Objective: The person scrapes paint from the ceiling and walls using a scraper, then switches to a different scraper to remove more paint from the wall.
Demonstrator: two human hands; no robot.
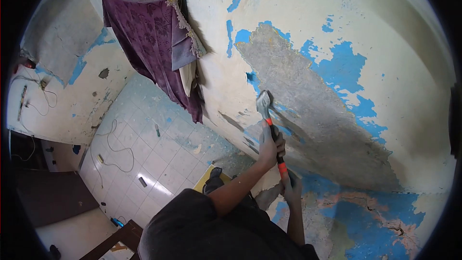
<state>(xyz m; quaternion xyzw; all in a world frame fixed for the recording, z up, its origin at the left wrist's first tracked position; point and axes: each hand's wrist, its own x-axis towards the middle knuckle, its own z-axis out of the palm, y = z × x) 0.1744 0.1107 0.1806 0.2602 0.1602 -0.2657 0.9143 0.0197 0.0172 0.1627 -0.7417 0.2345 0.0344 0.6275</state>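
My left hand (272, 145) wraps round the upper handle of a hammer (268, 121) with a grey metal head and a black-and-orange grip. Lower down, my right hand (291, 188) is closed on the end of the same handle. The hammer's head points up and overlaps the wall (293, 79) in this view. Behind it the wall shows a broad patch of bare grey plaster, edged by cream paint and flaking blue paint.
A purple patterned cloth (149, 33) hangs from a ledge on the left. Below lies a dusty tiled floor (144, 149) with a loose cable (126, 169) and small scattered items. My foot (215, 173) is on something yellow (201, 179). Dark wooden furniture (118, 243) stands lower left.
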